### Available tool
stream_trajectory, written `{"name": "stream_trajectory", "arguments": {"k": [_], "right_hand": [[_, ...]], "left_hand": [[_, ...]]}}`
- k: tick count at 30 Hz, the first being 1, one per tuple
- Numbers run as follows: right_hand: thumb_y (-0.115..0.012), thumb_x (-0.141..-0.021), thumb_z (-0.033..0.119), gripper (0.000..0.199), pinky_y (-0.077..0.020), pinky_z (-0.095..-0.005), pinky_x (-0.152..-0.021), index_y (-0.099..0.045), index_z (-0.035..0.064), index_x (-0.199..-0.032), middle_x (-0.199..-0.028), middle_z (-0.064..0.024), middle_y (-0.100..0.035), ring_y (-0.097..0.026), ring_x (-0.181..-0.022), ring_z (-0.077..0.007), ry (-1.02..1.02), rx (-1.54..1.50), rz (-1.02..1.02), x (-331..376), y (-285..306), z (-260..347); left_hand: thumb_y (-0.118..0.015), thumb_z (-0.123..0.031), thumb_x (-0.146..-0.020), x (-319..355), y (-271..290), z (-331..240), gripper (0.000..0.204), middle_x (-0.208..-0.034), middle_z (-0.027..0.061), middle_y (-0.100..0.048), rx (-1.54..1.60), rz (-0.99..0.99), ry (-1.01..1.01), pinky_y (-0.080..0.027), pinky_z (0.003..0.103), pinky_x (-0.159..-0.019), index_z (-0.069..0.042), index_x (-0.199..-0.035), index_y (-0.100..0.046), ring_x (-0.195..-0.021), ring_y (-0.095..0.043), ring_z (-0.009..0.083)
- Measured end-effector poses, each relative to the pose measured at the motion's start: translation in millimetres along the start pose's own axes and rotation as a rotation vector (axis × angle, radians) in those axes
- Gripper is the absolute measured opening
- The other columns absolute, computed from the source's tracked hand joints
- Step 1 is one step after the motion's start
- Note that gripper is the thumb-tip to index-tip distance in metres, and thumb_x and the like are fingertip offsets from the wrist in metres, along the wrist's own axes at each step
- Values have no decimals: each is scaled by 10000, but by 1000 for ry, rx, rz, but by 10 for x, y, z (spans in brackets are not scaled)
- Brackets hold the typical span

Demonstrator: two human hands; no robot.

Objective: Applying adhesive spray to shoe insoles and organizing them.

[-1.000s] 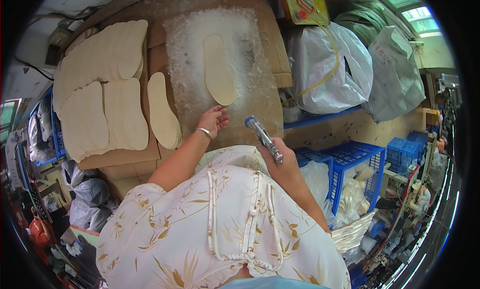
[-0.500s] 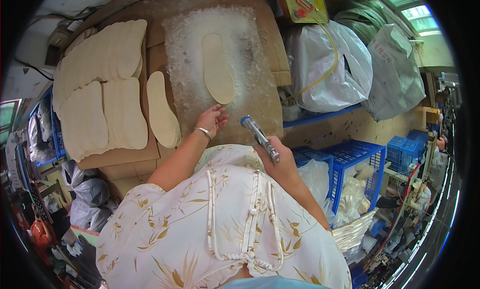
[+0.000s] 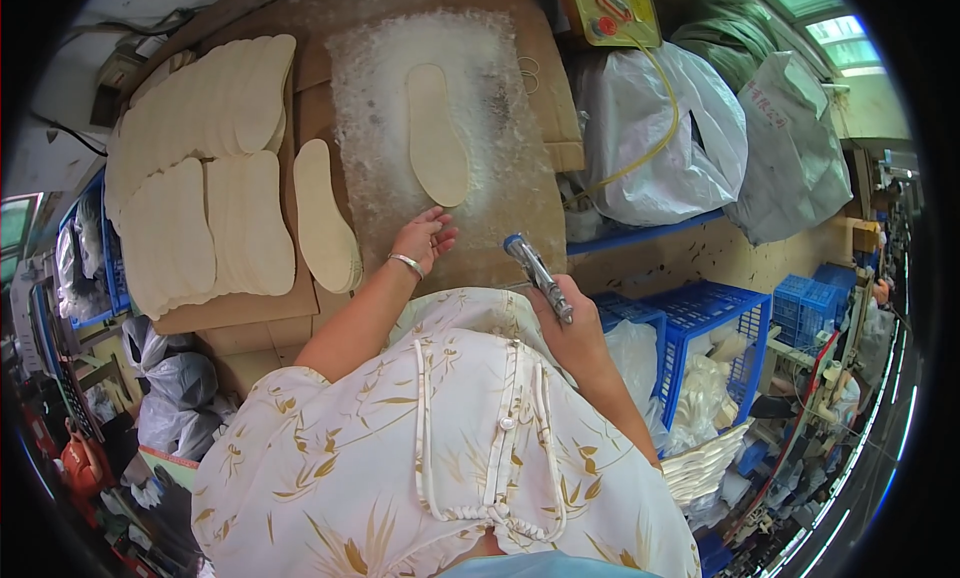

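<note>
A cream insole (image 3: 437, 133) lies alone on a white-coated patch of the cardboard-covered bench (image 3: 520, 248). My left hand (image 3: 423, 238), with a bracelet at the wrist, rests on the bench just below the insole's near end, fingers loosely apart, holding nothing. My right hand (image 3: 572, 328) grips a metal spray gun (image 3: 536, 273), its nozzle pointing up toward the white patch. A small stack of insoles (image 3: 325, 218) lies left of my left hand.
Fanned rows of cream insoles (image 3: 200, 178) cover the left of the bench. Large plastic bags (image 3: 665, 128) stand at the right, with a yellow box (image 3: 608, 8) and hose above. Blue crates (image 3: 700, 328) sit below right. Bags and clutter lie on the floor at left.
The single insole and my left hand stay where they were. The spray gun in my right hand has shifted slightly, hardly moving.
</note>
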State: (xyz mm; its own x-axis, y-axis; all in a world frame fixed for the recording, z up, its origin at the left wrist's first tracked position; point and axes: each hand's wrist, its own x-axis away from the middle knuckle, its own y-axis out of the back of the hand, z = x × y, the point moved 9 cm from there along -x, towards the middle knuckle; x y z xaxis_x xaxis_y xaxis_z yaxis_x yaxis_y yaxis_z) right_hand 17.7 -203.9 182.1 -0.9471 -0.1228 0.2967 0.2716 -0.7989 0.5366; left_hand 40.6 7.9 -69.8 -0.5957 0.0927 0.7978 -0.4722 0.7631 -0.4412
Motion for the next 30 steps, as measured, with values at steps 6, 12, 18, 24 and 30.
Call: {"name": "stream_trajectory", "arguments": {"k": [6,12,18,24,30], "right_hand": [[-646,-874,215,226,-458,-396,-584,-539,23,-922,-726,-210,-600,-579,-682,-416,88,-33,96,1,-142,161],[-647,-871,195,211,-449,-399,-562,-532,22,-908,-704,-212,-588,-574,-655,-411,71,4,13,-126,-13,76],[-638,-877,185,196,-440,-382,-543,-532,25,-914,-680,-193,-576,-568,-618,-388,166,3,-29,-309,52,310],[-632,-880,153,224,-465,-313,-616,-561,19,-1044,-748,-152,-605,-583,-639,-267,267,-151,-69,-350,102,537],[-605,-903,149,239,-448,-276,-624,-569,4,-1090,-740,-80,-583,-519,-656,-130,136,-208,-23,-325,129,178]], "left_hand": [[-481,-24,-903,5,7,-9,351,-1083,42,-595,7,-5,2,-535,305,-713,-104,-1245,-467,-871,-626,192],[-508,-59,-908,8,-21,-12,304,-1065,41,-600,21,-4,-9,-533,299,-705,-103,-1207,-480,-859,-628,185],[-541,-114,-913,12,-63,-28,258,-1048,52,-604,63,-50,-40,-534,298,-692,-85,-1166,-497,-854,-633,189],[-584,-140,-895,-51,-158,-133,177,-961,63,-630,138,-120,-126,-532,270,-640,-50,-1042,-544,-808,-645,182],[-601,-138,-878,185,-261,-476,171,-905,70,-661,-11,-227,-268,-523,254,-611,-39,-1017,-591,-740,-657,157]]}}
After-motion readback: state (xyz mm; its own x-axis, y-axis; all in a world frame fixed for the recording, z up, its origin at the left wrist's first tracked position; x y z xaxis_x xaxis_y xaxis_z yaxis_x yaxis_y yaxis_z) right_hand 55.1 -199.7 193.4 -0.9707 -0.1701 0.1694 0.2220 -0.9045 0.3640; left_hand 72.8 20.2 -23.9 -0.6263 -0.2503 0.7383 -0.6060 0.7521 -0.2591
